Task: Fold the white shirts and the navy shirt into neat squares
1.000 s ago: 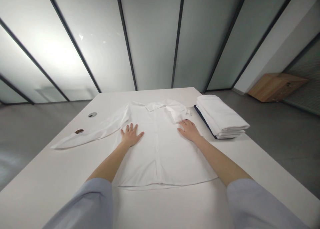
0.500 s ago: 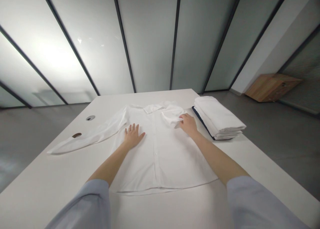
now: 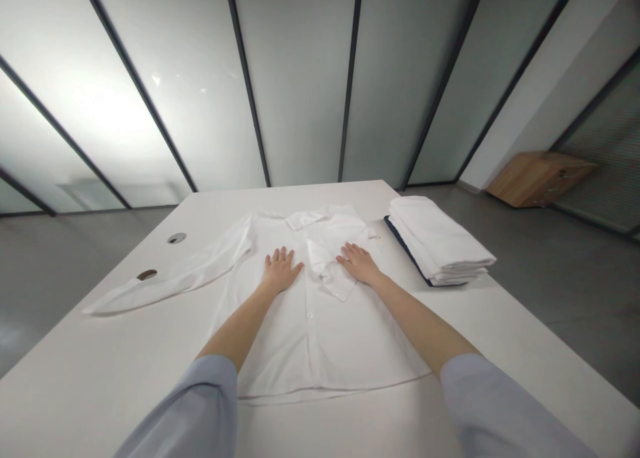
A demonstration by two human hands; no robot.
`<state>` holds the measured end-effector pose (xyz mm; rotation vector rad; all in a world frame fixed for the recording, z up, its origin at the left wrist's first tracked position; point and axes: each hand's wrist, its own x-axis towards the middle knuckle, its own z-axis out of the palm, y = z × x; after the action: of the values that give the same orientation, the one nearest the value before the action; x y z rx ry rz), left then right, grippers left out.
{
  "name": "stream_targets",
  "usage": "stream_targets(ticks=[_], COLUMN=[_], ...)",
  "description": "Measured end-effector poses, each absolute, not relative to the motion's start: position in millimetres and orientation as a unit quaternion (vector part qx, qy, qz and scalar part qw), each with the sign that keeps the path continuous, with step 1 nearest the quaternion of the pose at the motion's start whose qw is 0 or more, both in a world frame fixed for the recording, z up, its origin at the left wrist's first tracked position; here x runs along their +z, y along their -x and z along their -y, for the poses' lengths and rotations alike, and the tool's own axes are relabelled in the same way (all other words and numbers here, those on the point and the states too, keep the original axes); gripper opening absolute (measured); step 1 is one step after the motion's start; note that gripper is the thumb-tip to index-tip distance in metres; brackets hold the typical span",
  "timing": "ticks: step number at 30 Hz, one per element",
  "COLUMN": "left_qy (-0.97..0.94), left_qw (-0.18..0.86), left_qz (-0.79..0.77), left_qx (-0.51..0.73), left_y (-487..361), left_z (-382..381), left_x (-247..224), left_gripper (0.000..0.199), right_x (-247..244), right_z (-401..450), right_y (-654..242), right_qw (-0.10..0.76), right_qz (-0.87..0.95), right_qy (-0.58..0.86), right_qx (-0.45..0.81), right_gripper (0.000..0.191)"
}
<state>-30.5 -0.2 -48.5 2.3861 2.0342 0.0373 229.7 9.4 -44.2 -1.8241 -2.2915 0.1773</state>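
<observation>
A white button-up shirt (image 3: 280, 338) lies front up, its collar (image 3: 306, 218) toward the far end and its hem toward me. One sleeve (image 3: 165, 288) stretches out to the left. The other sleeve (image 3: 330, 278) lies folded across the chest, its cuff near the button line. My left hand (image 3: 281, 269) rests flat on the shirt's left front, fingers spread. On the folded sleeve lies my right hand (image 3: 359, 263), palm down with fingers stretched out, holding nothing.
A stack of folded white cloth (image 3: 440, 238) sits on a dark flat board (image 3: 407, 251) at the right of the white table (image 3: 125, 378). Two round cable holes, one with a metal cap (image 3: 177, 238), are at the left. A wooden cabinet (image 3: 537, 178) stands on the floor beyond.
The right-hand sleeve has come inward onto the shirt front. My right hand has let go of the fabric and flattened. My left hand has slid right, toward the button line.
</observation>
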Motion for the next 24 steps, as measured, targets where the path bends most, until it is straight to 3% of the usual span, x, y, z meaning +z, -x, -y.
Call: stream_targets(ticks=[5,11,16,19,24], left_qy=[-0.770,-0.801,-0.811,-0.812,-0.800], left_qw=[-0.014,-0.023,-0.011,-0.010,0.037], left_qz=[-0.638,-0.598,-0.585,-0.583,-0.592], left_qx=[-0.011,0.032,0.000,0.025,0.090], left_y=[32,32,19,13,12], left_z=[14,23,-7,-29,-62], left_x=[-45,-25,-18,-24,-30], left_gripper=[0.070,0.059,0.045,0.033,0.032], right_x=[-49,-16,-3,-8,-13], right_z=[8,19,-7,-26,-49], right_y=[-238,-232,-210,-198,-192], right_qw=[0.068,0.053,0.072,0.046,0.045], right_qz=[0.787,0.775,0.799,0.798,0.790], right_qy=[0.613,0.628,0.596,0.601,0.611], right_qx=[0.024,-0.041,-0.034,-0.012,-0.028], right_gripper=[0.052,0.051,0.030,0.027,0.030])
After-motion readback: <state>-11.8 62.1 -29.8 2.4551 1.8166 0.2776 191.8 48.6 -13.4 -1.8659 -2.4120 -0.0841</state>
